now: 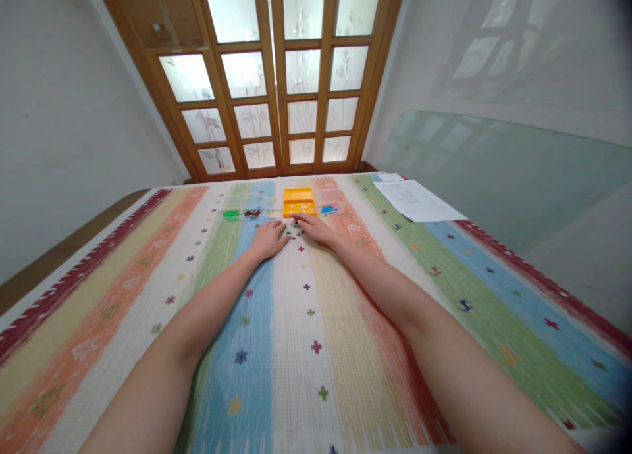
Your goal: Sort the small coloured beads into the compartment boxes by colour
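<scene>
My left hand (269, 239) rests on the striped cloth, fingers stretched forward and thumb apart, with nothing visible in it. Opposite it, my right hand (313, 229) reaches leftward with its fingers extended, near the front edge of a yellow open box (299, 195) holding small pale pieces. Several tiny dark and green pieces (295, 226) lie on the cloth between my hands; whether the right fingertips touch one is too small to tell.
Clear trays hold green pieces (230, 214), dark red pieces (252, 213) and a few yellow pieces (272, 212) at the left of the box, and blue pieces (328, 209) at its right. White papers (417, 201) lie at the far right. Wooden glazed doors (279, 99) stand behind the table.
</scene>
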Available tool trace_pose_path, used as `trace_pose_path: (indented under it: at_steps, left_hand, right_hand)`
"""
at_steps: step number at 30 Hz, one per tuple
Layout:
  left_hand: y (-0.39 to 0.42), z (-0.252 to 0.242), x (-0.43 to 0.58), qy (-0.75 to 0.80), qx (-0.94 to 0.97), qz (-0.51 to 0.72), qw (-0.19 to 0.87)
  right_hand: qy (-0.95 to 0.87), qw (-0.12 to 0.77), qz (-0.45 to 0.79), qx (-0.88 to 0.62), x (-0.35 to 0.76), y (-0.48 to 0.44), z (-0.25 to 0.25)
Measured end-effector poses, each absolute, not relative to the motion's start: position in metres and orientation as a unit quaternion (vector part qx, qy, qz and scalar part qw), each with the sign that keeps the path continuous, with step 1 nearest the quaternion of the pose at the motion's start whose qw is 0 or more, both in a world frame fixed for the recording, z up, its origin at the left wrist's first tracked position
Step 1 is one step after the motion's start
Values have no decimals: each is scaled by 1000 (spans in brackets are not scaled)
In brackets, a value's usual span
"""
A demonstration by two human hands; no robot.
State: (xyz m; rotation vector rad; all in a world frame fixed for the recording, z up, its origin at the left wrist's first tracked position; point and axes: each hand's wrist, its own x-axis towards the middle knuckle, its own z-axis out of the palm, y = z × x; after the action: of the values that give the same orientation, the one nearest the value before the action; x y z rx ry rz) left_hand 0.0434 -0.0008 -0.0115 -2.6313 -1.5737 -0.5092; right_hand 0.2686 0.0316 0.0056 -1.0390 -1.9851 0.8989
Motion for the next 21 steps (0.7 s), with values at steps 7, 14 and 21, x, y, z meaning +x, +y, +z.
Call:
trace_pose_path:
  at_steps: [7, 14, 21]
  left_hand:
    - [14, -12, 18, -446, -870, -205, -51]
    - [10, -8, 20, -439, -867, -225, -70]
    - [2, -1, 28, -454, -859, -228, -60]
  right_hand:
    - [-756, 368, 401, -363, 270, 37, -4]
    - [-775, 353, 396, -343, 272, 43, -12]
    - [-753, 380, 402, -356, 272, 39, -8]
